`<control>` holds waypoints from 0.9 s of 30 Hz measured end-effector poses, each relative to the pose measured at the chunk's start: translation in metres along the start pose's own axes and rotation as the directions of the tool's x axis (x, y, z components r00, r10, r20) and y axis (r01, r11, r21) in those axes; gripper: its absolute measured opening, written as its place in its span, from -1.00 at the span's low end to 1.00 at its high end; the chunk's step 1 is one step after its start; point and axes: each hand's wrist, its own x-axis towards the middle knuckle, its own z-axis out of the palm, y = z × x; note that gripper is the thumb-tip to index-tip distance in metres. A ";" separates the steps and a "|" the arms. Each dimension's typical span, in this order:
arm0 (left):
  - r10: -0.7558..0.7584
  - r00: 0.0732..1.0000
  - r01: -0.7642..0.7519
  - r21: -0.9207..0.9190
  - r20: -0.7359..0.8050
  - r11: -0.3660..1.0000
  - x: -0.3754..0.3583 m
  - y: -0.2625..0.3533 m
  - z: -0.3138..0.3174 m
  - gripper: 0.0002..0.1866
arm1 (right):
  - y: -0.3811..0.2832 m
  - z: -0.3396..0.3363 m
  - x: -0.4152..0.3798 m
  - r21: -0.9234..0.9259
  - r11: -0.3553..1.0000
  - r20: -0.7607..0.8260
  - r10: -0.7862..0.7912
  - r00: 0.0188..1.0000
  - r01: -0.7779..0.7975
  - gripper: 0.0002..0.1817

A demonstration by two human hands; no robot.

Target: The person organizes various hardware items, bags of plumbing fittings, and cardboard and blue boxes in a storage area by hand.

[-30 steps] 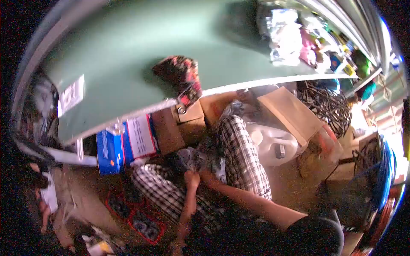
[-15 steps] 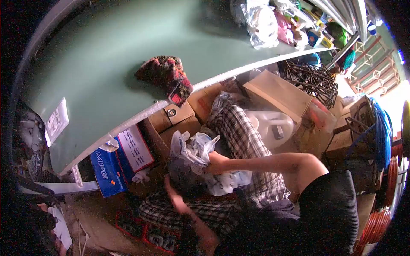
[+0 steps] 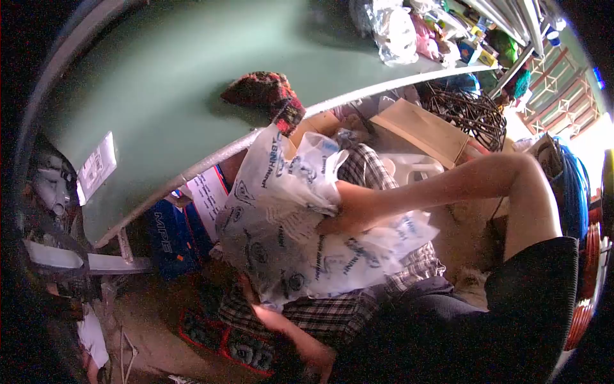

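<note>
One plastic bag (image 3: 281, 259), gripped by the right hand (image 3: 350, 208), is partly hiding the left hand (image 3: 250, 294), grip indeterminable.

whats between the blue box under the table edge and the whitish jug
In the head view, the printed plastic bag, right hand and a checked trouser leg lie between blue box and jug.

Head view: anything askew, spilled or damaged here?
One oddity: the red-and-black patterned cloth sits bunched at the edge of the green tabletop, its end drooping over the rim, so it might slip off. The printed plastic bag in the right hand is creased, seemingly from handling. No spill shows.
</note>
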 end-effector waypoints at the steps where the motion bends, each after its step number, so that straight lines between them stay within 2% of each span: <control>1: 0.057 0.998 -0.057 0.014 -0.034 0.998 -0.008 0.002 0.001 -0.51 | -0.017 -0.011 -0.006 -0.016 0.998 0.014 -0.065 0.998 0.065 -0.58; 2: 0.085 0.995 -0.083 0.032 -0.060 0.996 -0.018 0.005 0.001 -0.51 | -0.033 -0.024 -0.011 -0.034 0.991 0.032 -0.129 0.991 0.130 -0.59; 4: 0.073 0.996 -0.071 0.039 -0.052 0.997 -0.034 0.010 0.004 -0.52 | -0.079 -0.055 -0.021 -0.213 0.968 0.160 -0.100 0.982 0.134 -0.61; 7: 0.011 0.995 -0.010 -0.012 0.097 1.000 -0.047 0.029 0.028 -0.54 | -0.093 -0.088 -0.035 -0.386 0.909 0.290 -0.038 0.956 0.153 -0.67; 9: -0.035 0.958 0.050 -0.044 0.283 0.998 -0.048 0.043 0.064 -0.55 | -0.094 -0.109 -0.047 -0.591 0.791 0.331 0.056 0.942 0.160 -0.72; 10: -0.054 0.922 0.083 -0.060 0.385 0.995 -0.049 0.049 0.084 -0.55 | -0.096 -0.120 -0.054 -0.733 0.662 0.315 0.125 0.941 0.157 -0.76; 12: -0.082 0.804 0.178 -0.107 0.588 0.978 -0.053 0.059 0.133 -0.56 | -0.101 -0.140 -0.072 -0.870 0.478 0.212 0.148 0.966 0.118 -0.81; 15: -0.112 0.571 0.346 -0.115 0.813 0.931 -0.067 0.063 0.219 -0.58 | -0.096 -0.180 -0.097 -0.929 0.370 -0.023 -0.034 0.999 -0.009 -0.87; 17: -0.123 0.455 0.442 -0.104 0.882 0.891 -0.076 0.060 0.282 -0.59 | -0.078 -0.210 -0.109 -0.941 0.314 -0.206 -0.226 0.952 -0.129 -0.89; 19: -0.139 0.376 0.529 -0.089 0.916 0.844 -0.084 0.054 0.343 -0.60 | -0.059 -0.241 -0.114 -0.967 0.195 -0.238 -0.450 0.861 -0.166 -0.85; 20: -0.145 0.363 0.567 -0.094 0.920 0.819 -0.086 0.052 0.372 -0.61 | -0.049 -0.260 -0.114 -0.990 0.073 -0.138 -0.575 0.806 -0.117 -0.82; 21: -0.154 0.357 0.598 -0.099 0.921 0.796 -0.087 0.045 0.399 -0.61 | -0.034 -0.276 -0.108 -0.991 0.042 -0.120 -0.719 0.685 -0.129 -0.75; 23: -0.164 0.371 0.650 -0.129 0.914 0.749 -0.081 0.035 0.446 -0.62 | -0.020 -0.285 -0.094 -0.937 0.176 -0.329 -0.731 0.597 -0.301 -0.73; 25: -0.156 0.413 0.675 -0.186 0.897 0.714 -0.066 0.028 0.486 -0.63 | 0.013 -0.297 -0.066 -0.852 0.404 -0.516 -0.761 0.394 -0.334 -0.66; 27: -0.114 0.445 0.693 -0.261 0.888 0.672 -0.043 0.027 0.518 -0.64 | 0.026 -0.309 -0.040 -0.820 0.458 -0.562 -0.759 0.329 -0.344 -0.60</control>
